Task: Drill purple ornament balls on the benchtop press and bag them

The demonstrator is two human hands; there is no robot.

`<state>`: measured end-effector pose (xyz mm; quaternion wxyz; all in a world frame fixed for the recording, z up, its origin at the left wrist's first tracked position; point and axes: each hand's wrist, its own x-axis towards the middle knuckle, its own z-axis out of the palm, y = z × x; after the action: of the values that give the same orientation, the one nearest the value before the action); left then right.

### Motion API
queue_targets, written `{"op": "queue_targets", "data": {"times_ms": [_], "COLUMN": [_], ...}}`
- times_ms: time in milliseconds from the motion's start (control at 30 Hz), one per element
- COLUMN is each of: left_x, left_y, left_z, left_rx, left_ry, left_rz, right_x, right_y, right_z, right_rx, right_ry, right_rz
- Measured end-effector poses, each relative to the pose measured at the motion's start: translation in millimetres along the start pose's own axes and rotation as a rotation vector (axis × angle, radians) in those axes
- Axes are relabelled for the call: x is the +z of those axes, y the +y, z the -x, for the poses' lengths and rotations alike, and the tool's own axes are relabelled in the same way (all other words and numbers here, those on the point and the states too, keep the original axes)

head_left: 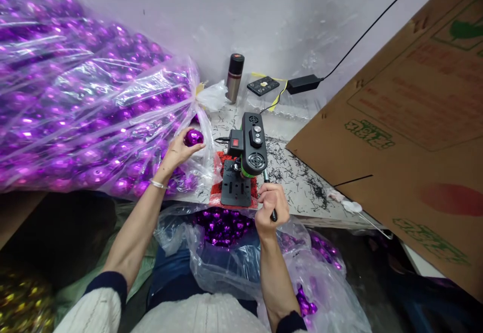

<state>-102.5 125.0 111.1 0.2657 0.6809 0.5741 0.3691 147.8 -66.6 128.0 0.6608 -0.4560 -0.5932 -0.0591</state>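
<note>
My left hand [178, 152] pinches a shiny purple bauble [193, 138] between thumb and fingers, just left of a small black bench drill press [254, 139]. Wrapped around the black-gripped lever [274, 216] of this machine is my right hand [272, 203]. The slotted base plate [236, 192] sits on red material [216, 190], and nothing lies on top of it. The drill bit is hidden under the machine's head. More purple baubles [222, 227] lie in an open plastic bag on my lap, below the table edge.
A big clear bag of purple baubles [94, 101] fills the left side. Behind the machine stand a thermos [234, 79], a dark flat box [263, 85] and a power adapter [303, 84]. Black shavings [281, 164] litter the table [298, 199]. A large cardboard box [400, 121] blocks the right.
</note>
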Motion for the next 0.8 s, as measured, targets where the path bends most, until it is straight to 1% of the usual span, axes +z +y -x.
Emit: {"op": "queue_targets", "data": {"times_ms": [100, 200, 267, 333, 433, 533, 600, 700, 800], "left_x": [-7.4, -4.2, 5.3, 20.0, 46.7, 69.3, 78.6, 84.9, 86.6], "left_y": [18, 32, 38, 41, 40, 34, 29, 23, 24], "left_z": [38, 84, 114, 141, 171, 187, 191, 190, 183], "left_rx": [0.007, -0.025, -0.048, -0.08, -0.154, -0.213, -0.226, -0.23, -0.261], "left_ry": [0.015, -0.035, -0.072, -0.107, -0.165, -0.215, -0.23, -0.234, -0.198], "left_rz": [0.177, 0.392, 0.517, 0.607, 0.719, 0.801, 0.808, 0.786, 0.801], "right_x": [0, 0, 0, 0, 0, -1, -1, 0, 2], "right_y": [0, 0, -1, -1, -3, -4, -5, -7, -10], "right_z": [0, -1, -3, -5, -9, -12, -14, -19, -24], "right_rx": [0.0, 0.006, 0.001, -0.011, -0.008, 0.005, 0.007, 0.011, 0.013], "right_ry": [0.008, 0.009, 0.01, 0.015, 0.017, 0.014, 0.018, 0.03, 0.042], "right_rz": [-0.004, 0.02, 0.023, 0.008, -0.005, -0.001, 0.003, 0.013, 0.006]}}
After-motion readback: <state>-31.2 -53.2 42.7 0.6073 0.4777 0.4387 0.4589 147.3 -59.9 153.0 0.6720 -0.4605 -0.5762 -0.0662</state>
